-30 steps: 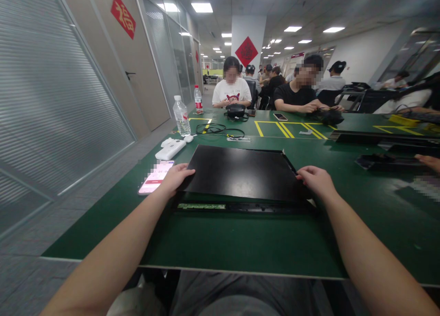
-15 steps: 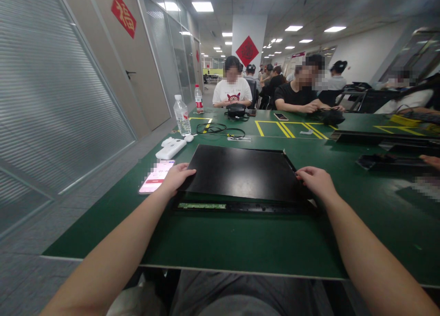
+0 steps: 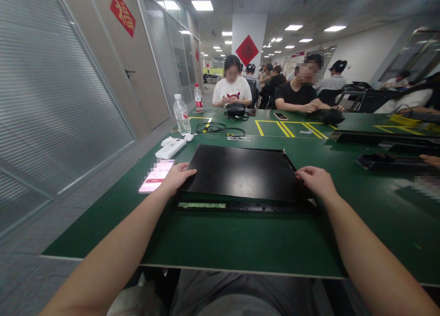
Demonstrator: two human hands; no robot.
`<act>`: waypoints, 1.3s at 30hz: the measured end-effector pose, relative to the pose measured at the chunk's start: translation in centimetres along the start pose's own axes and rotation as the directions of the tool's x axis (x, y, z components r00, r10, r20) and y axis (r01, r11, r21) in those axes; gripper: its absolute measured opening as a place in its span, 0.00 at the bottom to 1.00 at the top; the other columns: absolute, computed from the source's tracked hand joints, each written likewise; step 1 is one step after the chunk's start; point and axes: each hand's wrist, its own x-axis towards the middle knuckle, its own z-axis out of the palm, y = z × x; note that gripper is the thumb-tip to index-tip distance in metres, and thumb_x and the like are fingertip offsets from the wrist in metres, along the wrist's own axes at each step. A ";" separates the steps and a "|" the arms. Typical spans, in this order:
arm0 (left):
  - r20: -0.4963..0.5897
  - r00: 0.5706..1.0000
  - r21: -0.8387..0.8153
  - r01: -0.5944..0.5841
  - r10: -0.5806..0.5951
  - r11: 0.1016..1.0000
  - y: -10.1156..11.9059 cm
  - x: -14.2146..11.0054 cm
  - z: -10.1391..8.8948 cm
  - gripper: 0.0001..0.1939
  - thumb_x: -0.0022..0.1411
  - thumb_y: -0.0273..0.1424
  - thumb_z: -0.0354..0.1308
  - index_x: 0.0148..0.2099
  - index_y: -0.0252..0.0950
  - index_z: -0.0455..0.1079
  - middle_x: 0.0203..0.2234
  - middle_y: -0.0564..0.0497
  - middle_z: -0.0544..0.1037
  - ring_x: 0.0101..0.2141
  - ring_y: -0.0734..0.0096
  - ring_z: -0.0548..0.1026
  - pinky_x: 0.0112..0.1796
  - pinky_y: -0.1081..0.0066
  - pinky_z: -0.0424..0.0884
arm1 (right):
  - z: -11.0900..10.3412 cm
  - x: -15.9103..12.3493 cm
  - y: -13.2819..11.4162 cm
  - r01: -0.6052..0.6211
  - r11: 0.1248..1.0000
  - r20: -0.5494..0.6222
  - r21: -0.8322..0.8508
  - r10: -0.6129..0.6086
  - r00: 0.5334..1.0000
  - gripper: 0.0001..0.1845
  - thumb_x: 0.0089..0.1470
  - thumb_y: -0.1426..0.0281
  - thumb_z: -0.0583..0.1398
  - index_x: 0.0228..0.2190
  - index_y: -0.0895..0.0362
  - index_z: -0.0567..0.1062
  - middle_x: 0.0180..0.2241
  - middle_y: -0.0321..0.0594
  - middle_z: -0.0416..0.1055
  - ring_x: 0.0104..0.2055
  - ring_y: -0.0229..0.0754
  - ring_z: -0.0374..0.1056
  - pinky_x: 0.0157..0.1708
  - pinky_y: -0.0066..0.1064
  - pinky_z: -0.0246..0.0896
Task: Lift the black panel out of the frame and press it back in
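Observation:
A thin, glossy black rectangular panel lies between my hands above the green table. My left hand grips its left edge, thumb on top and the other fingers partly hidden beneath. At the opposite edge, my right hand pinches the panel near a dark raised rim. Below the panel's near edge runs a black frame strip, with a green circuit board showing at its left part. What lies under the panel is hidden.
A lit phone, a white device and a water bottle stand or lie to the left. Beyond the panel is a coiled black cable. Black parts lie at right near another person's hand. Several people sit beyond.
My hands and the panel stay in almost the same place. Across the table, the person in white has raised a hand slightly.

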 end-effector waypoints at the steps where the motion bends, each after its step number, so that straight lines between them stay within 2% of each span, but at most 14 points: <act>1: 0.002 1.000 0.002 -0.002 0.002 1.000 0.0 0.0 0.0 0.11 0.50 0.21 0.71 0.36 0.36 0.77 0.25 0.50 0.85 0.35 0.55 0.86 0.36 0.66 0.81 | 0.0 0.0 0.0 0.001 1.000 0.001 -0.008 -0.001 1.000 0.17 0.47 0.57 0.59 0.32 0.53 0.83 0.33 0.43 0.81 0.33 0.48 0.73 0.36 0.38 0.63; 11: 0.006 1.000 0.006 -0.031 0.030 1.000 -0.8 0.8 -0.1 0.11 0.49 0.23 0.70 0.36 0.37 0.77 0.27 0.49 0.86 0.36 0.56 0.86 0.37 0.66 0.81 | 0.1 -0.2 -0.2 0.065 0.991 -0.026 -0.118 -0.069 0.997 0.17 0.49 0.58 0.58 0.32 0.52 0.84 0.32 0.43 0.81 0.35 0.49 0.73 0.35 0.38 0.61; 21: 0.028 0.997 0.037 -0.079 0.078 0.996 -1.6 1.3 -0.4 0.16 0.42 0.31 0.72 0.36 0.37 0.78 0.30 0.49 0.86 0.36 0.53 0.85 0.36 0.64 0.79 | 0.0 -0.8 -0.9 0.127 0.949 -0.031 -0.288 -0.142 0.989 0.18 0.52 0.59 0.58 0.34 0.52 0.85 0.32 0.44 0.80 0.35 0.49 0.73 0.32 0.36 0.61; 25: 0.022 0.996 0.051 -0.086 0.085 0.995 -1.5 1.2 -0.4 0.16 0.42 0.31 0.72 0.37 0.37 0.78 0.29 0.49 0.86 0.36 0.53 0.84 0.36 0.65 0.78 | 0.0 -0.7 -0.7 0.134 0.952 -0.045 -0.276 -0.152 0.987 0.17 0.52 0.60 0.58 0.33 0.52 0.85 0.32 0.44 0.81 0.36 0.49 0.73 0.33 0.36 0.62; 31: 0.013 0.998 0.039 -0.065 0.064 0.997 -0.9 0.7 -0.2 0.11 0.47 0.26 0.69 0.36 0.38 0.78 0.30 0.48 0.87 0.37 0.54 0.85 0.37 0.66 0.79 | 0.1 -0.5 -0.3 0.121 0.968 -0.064 -0.219 -0.138 0.988 0.15 0.52 0.60 0.59 0.32 0.51 0.85 0.31 0.44 0.80 0.35 0.50 0.74 0.34 0.36 0.63; 39: 0.005 0.999 0.006 -0.044 0.044 0.999 -0.8 0.7 0.0 0.09 0.51 0.23 0.66 0.36 0.36 0.77 0.29 0.49 0.86 0.34 0.57 0.85 0.37 0.67 0.79 | 0.0 -0.6 -0.7 0.113 0.977 -0.052 -0.180 -0.124 0.991 0.15 0.51 0.61 0.59 0.31 0.52 0.85 0.31 0.44 0.80 0.36 0.50 0.74 0.34 0.37 0.62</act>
